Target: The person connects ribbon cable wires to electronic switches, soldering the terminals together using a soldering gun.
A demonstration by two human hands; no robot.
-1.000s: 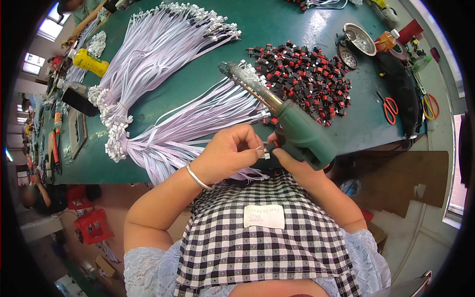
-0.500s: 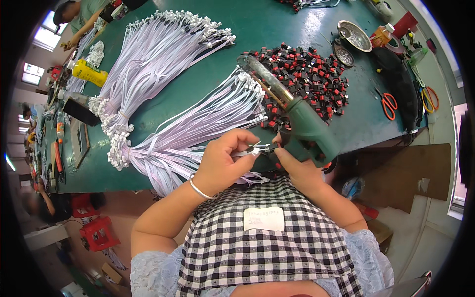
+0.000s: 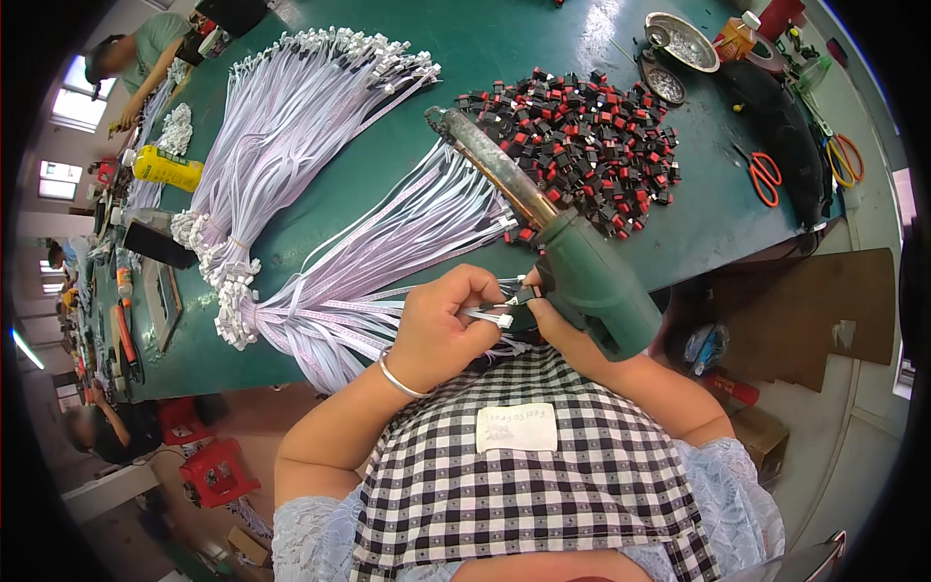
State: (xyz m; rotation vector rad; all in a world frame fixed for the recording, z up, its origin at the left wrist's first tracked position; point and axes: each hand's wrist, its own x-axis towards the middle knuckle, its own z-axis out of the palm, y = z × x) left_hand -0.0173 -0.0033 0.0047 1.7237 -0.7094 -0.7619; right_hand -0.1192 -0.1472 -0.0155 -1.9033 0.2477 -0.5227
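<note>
From my remote seat I saw the left hand (image 3: 448, 325) curled over the near edge of the dark green work surface (image 3: 407, 126), thumb and fingers pressed together on the small white plastic connector (image 3: 497, 316) at the end of a thin pale-lilac ribbon wire. The right hand (image 3: 551, 320) met it from the other side, fingertips pinching the same connector, though a large green heat gun (image 3: 582, 281) lying on the surface hid most of that hand, so I could not tell how its other fingers sat. The connector was just in front of the person's checked apron, touching both hands. A fanned bundle of lilac wires (image 3: 388, 272) lay just left of the hands, and a second, larger bundle (image 3: 291, 126) spread farther back. A heap of small red-and-black switches (image 3: 592, 145) sat behind the heat gun's metal nozzle. Orange-handled scissors (image 3: 764, 175) lay well off to the right.
</note>
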